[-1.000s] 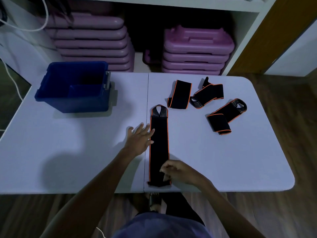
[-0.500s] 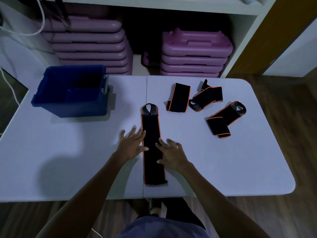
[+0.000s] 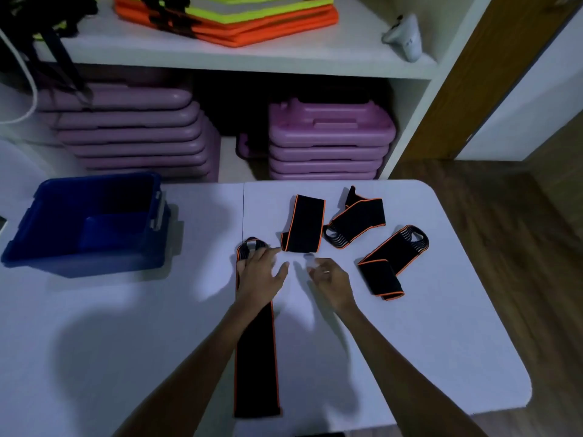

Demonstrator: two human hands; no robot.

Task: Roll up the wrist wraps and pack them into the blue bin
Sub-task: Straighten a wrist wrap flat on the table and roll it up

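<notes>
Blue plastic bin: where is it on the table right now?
In the head view, the blue plastic bin sits on the white table's far left, well left of the flattened black wrist wrap.

A gym storage room: stacked purple aerobic step platforms (image 3: 328, 137) fill white shelving (image 3: 220, 59), with folded orange and yellow mats (image 3: 239, 20) on the shelf above them.

White table (image 3: 94, 326); 2 purple step stacks (image 3: 132, 134) (image 3: 328, 143); orange mats (image 3: 239, 23) on shelf.
</notes>
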